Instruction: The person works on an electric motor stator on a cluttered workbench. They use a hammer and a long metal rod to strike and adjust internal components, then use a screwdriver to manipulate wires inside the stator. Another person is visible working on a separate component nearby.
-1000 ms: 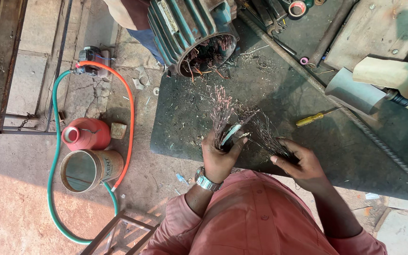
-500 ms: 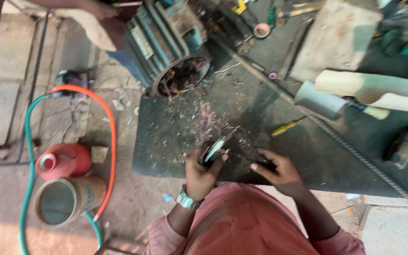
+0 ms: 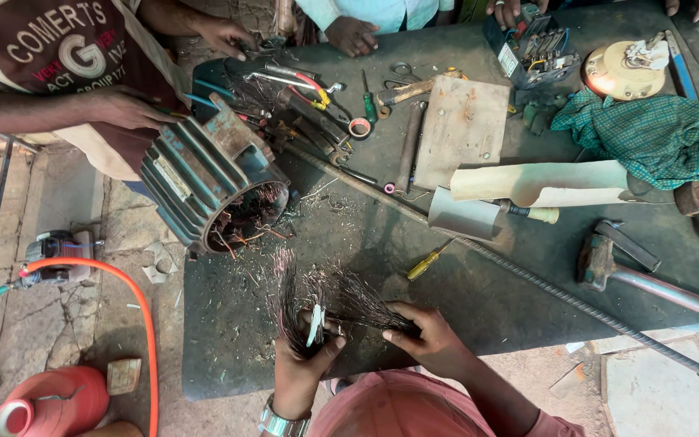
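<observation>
A small pale plate label [image 3: 173,180] sits on the side of the green motor [image 3: 204,182], and a co-worker's dark brown shirt [image 3: 58,48] has white letters on it.

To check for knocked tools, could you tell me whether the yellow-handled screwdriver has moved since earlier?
No. The yellow-handled screwdriver still lies just on the near side of the ribbed steel rod, as before.
</observation>
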